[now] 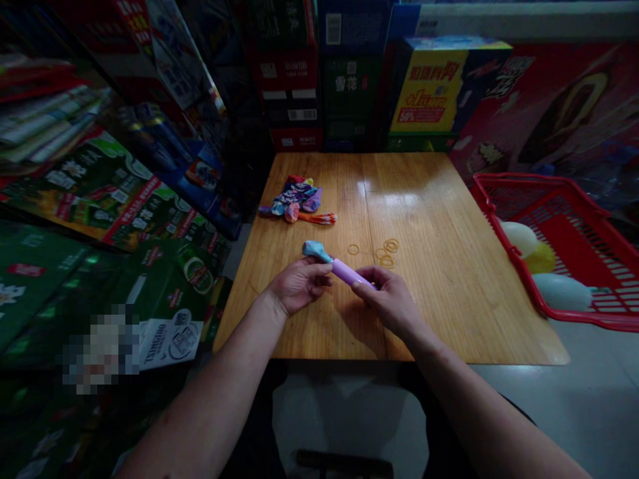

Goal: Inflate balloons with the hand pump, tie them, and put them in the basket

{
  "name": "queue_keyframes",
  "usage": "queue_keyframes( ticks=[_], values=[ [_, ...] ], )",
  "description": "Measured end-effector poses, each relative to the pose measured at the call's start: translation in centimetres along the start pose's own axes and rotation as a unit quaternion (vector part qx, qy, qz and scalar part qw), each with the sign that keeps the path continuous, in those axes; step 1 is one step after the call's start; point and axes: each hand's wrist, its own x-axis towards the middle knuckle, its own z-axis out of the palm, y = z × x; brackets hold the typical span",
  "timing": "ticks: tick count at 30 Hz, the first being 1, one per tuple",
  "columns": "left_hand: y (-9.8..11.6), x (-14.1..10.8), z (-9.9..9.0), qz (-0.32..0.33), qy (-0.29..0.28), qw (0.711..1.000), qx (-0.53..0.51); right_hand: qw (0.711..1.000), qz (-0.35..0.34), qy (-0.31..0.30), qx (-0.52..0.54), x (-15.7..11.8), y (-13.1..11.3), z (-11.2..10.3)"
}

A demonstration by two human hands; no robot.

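A purple tube [352, 274], which looks like a small balloon hand pump, slants over the wooden table. A limp light-blue balloon [315, 249] sits on its upper left end. My left hand [301, 283] pinches the balloon's neck where it meets the tube, thumb on top and the other fingers curled. My right hand [387, 297] is wrapped round the lower right end of the tube. Just beyond the hands lie several yellow rubber bands [387, 251]. Farther off to the left is a pile of uninflated coloured balloons [297, 198].
The wooden table [424, 199] fills the middle. A red basket [564, 189] with inflated balloons [564, 291] stands at its right. Stacked drink cartons [124, 193] crowd the left side, and more boxes [424, 90] line the back edge.
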Motion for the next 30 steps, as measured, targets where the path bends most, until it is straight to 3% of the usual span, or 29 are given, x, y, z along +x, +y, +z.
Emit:
queue_keyframes(
  ticks=[8, 13, 19, 26, 30],
  values=[
    [-0.4, 0.3, 0.9, 0.061, 0.02, 0.997, -0.053, 0.997, 0.013, -0.01, 0.072, 0.6, -0.3, -0.1],
    [-0.9, 0.1, 1.4, 0.033, -0.007, 0.999, -0.038, 0.993, 0.034, -0.016, 0.108, 0.8, 0.1, -0.5],
    [-1.0, -0.3, 2.0, 0.065, -0.011, 0.997, -0.043, 0.989, 0.038, -0.026, 0.139, 1.0, 0.4, -0.9],
    [-0.8, -0.4, 2.0, 0.035, -0.073, 0.995, -0.052, 0.976, 0.083, -0.058, 0.192, 1.2, 0.7, -1.3],
    [-1.4, 0.0, 2.6, 0.061, -0.063, 0.992, -0.096, 0.973, 0.083, -0.051, 0.209, 1.3, 0.5, -1.2]
  ],
)
